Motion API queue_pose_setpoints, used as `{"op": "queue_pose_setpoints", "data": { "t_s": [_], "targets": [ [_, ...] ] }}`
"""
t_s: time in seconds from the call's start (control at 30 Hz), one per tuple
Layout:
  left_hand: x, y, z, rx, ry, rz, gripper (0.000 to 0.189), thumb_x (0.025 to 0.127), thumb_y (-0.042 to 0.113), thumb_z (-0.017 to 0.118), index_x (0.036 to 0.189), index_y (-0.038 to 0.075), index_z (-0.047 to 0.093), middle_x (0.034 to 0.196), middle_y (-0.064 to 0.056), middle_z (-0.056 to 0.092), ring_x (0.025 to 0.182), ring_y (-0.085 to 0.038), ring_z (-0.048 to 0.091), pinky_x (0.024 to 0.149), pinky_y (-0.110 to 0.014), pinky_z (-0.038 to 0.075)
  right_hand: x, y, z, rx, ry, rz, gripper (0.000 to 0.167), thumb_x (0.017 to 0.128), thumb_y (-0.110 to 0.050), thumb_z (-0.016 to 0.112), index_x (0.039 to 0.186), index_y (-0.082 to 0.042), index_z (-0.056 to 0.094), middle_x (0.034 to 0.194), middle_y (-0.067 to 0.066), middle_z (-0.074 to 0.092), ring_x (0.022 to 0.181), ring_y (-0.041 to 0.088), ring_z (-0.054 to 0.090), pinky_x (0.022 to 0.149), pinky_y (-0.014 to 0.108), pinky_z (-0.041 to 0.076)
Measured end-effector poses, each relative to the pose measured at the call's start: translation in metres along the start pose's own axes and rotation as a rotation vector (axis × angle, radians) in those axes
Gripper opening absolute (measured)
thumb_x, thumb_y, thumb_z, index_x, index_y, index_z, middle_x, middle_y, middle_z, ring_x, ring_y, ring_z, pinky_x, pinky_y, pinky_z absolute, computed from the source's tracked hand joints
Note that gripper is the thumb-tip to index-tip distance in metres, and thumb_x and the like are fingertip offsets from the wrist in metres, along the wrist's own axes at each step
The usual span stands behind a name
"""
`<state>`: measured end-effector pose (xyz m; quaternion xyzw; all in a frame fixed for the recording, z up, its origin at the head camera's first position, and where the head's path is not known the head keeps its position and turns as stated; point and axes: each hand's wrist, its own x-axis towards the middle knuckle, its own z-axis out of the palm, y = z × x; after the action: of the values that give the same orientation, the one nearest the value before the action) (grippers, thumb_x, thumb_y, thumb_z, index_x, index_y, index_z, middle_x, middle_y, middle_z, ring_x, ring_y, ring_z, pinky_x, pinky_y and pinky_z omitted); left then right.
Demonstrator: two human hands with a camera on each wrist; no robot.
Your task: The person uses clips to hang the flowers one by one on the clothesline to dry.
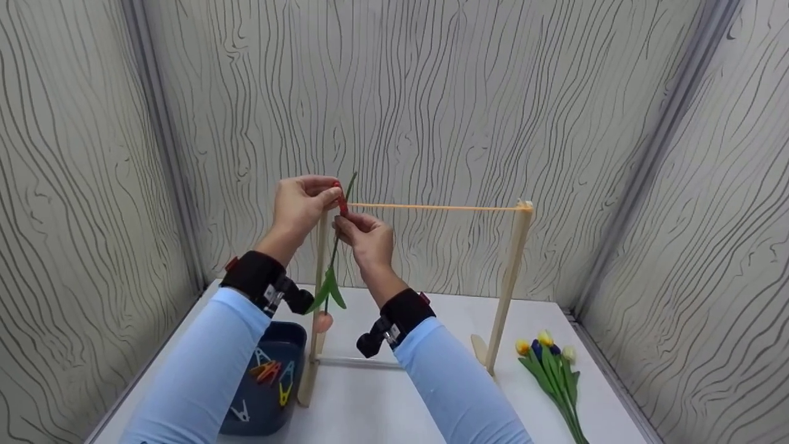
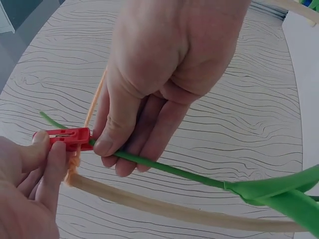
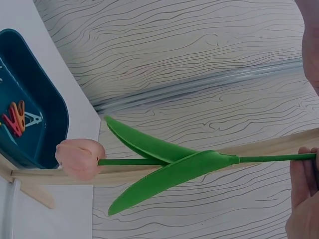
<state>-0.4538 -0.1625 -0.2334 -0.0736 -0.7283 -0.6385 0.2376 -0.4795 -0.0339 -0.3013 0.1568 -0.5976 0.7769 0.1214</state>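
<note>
Wood-grain wall (image 1: 431, 111) behind pink tulip (image 3: 192, 167), bloom-down, near-vertical

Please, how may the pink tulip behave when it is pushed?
The pink tulip is probably light: the right hand pinches its thin stem. That stem seems fairly stiff, its free tip standing past the red clothespin. The broad, thin leaves might flex easily.

The red clip (image 2: 77, 134) looks like smooth plastic, the green leaves (image 3: 184, 174) smooth, the post (image 1: 510, 290) matt wood.
</note>
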Motion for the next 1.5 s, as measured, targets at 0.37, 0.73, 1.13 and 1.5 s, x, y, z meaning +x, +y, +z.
{"op": "queue_pose_setpoints", "data": {
  "t_s": [0.37,0.73,1.13,1.5],
  "targets": [
    [0.001,0.007,-0.006,0.129,-0.046,0.05,0.03,0.103,0.014,0.077,0.13,0.0,0.077,0.124,-0.02,0.081,0.115,-0.029,0.08,0.095,-0.03,0.066,-0.002,-0.002,-0.003,-0.045,-0.033,-0.037,0.02,0.1,-0.003,0.076,0.119,0.003,0.079,0.114,0.02,0.082,0.097,0.014,0.083,0.093,0.032,0.068],
    [-0.002,0.006,-0.001,0.147,0.015,0.084,0.022,0.103,0.013,0.076,0.121,0.001,0.08,0.116,-0.018,0.083,0.105,-0.027,0.082,0.094,-0.033,0.067,-0.005,0.003,-0.007,-0.146,-0.043,-0.059,0.02,0.099,-0.006,0.079,0.118,0.001,0.081,0.115,0.017,0.083,0.099,0.013,0.08,0.095,0.03,0.067],
    [-0.003,0.006,0.006,0.114,0.044,0.094,0.021,0.102,0.01,0.076,0.119,-0.003,0.079,0.115,-0.02,0.082,0.105,-0.027,0.082,0.089,-0.026,0.066,0.009,-0.012,-0.01,-0.224,0.073,-0.172,0.04,0.089,-0.001,0.088,0.104,-0.006,0.05,0.108,0.012,0.074,0.095,0.018,0.08,0.084,0.027,0.066],
    [-0.005,0.001,0.005,0.112,0.055,0.087,0.024,0.104,0.012,0.075,0.123,-0.002,0.079,0.119,-0.02,0.082,0.108,-0.028,0.081,0.094,-0.03,0.066,0.005,-0.005,-0.01,-0.224,0.035,-0.15,0.03,0.091,-0.001,0.086,0.11,-0.002,0.062,0.108,0.011,0.074,0.105,0.024,0.08,0.09,0.029,0.067]
  ]
}}
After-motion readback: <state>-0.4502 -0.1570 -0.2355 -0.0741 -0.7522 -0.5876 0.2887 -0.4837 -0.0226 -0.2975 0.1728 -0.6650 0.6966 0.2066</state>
